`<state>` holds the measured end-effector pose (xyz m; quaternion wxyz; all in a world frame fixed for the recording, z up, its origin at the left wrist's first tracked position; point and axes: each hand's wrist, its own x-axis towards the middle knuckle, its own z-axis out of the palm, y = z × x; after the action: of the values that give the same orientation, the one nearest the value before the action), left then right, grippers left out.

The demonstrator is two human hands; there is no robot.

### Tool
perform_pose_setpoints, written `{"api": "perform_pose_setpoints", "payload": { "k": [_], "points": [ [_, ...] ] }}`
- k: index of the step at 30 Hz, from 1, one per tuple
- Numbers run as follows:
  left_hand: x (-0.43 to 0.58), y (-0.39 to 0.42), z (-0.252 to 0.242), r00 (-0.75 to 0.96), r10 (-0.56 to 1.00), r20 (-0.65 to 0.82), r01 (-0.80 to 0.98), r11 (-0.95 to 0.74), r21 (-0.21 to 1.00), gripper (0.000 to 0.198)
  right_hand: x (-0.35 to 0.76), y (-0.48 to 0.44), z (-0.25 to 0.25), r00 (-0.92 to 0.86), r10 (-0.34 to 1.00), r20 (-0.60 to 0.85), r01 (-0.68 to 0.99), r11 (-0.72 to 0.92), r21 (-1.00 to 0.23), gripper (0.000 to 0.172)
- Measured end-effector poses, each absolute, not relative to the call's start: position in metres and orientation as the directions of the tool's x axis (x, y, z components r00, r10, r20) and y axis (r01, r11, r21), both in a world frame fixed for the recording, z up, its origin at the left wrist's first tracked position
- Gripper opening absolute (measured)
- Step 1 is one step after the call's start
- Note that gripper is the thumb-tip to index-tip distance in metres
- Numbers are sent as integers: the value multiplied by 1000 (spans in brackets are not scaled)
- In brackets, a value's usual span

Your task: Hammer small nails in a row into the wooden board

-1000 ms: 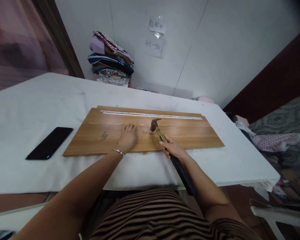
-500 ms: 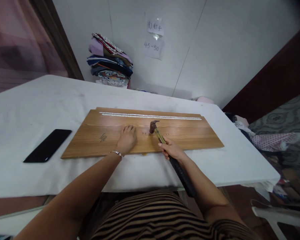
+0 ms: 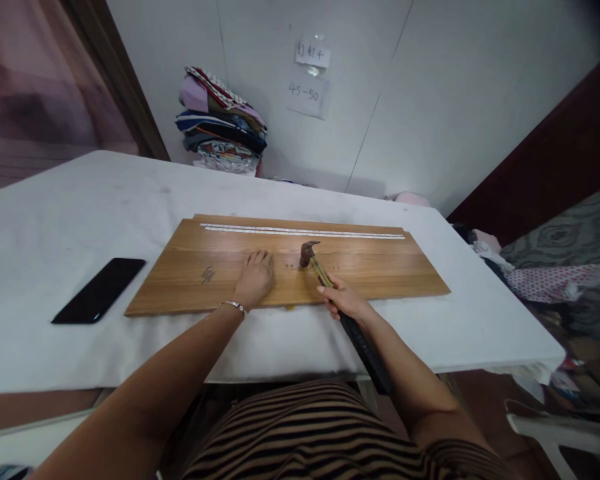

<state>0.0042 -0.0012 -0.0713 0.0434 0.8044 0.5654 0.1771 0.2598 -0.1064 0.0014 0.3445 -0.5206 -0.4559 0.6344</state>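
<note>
A wooden board (image 3: 360, 270) with a brown grain lies across the table. My left hand (image 3: 255, 275) rests palm down on it, fingers laid forward, left of the hammer head. My right hand (image 3: 347, 298) is wrapped round the claw hammer (image 3: 321, 271), partway along its handle. The hammer's rusty head is at the board's middle, its black grip slanting back toward me; I cannot tell whether the head touches the wood. A small row of dark nail heads or holes shows on either side of the head. Loose nails (image 3: 207, 274) lie on the board's left part.
White measuring strips (image 3: 300, 232) run along the board's far edge. A black phone (image 3: 100, 291) lies on the white tablecloth (image 3: 260, 343) to the left. Behind the table stands a stack of folded clothes (image 3: 223, 123). Handwritten paper notes (image 3: 307, 95) hang on the wall.
The view has shifted very slightly. Both hands and the hammer keep practically the same places on the board.
</note>
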Motion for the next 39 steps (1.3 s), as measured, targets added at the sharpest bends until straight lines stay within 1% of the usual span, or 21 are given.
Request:
{"api": "perform_pose_setpoints", "payload": {
  "k": [4,9,15,19,25,31,35,39],
  "points": [
    [4,0,-74,292,924,249,892,-357,278,50,260,-107,2,-217,919,-328,33,-329,-944,81],
    [4,0,-74,290,925,245,890,-355,286,49,260,-106,0,-225,910,-347,51,-345,-937,84],
    [4,0,-75,289,923,253,890,-357,283,50,261,-107,1,-240,918,-317,7,-325,-946,86],
    [4,0,-75,288,924,250,892,-354,282,49,258,-107,0,-250,900,-356,-10,-370,-929,88],
    [5,1,-75,287,920,269,885,-362,294,49,258,-107,3,-245,907,-342,-14,-356,-934,81],
    [4,1,-75,285,925,250,893,-351,282,50,257,-106,4,-233,906,-353,17,-359,-933,88],
    [4,0,-75,281,935,218,899,-336,281,53,259,-106,4,-221,915,-337,17,-342,-939,85],
    [4,0,-74,295,927,230,894,-353,275,52,258,-106,5,-223,916,-334,21,-338,-941,79]
  ]
}}
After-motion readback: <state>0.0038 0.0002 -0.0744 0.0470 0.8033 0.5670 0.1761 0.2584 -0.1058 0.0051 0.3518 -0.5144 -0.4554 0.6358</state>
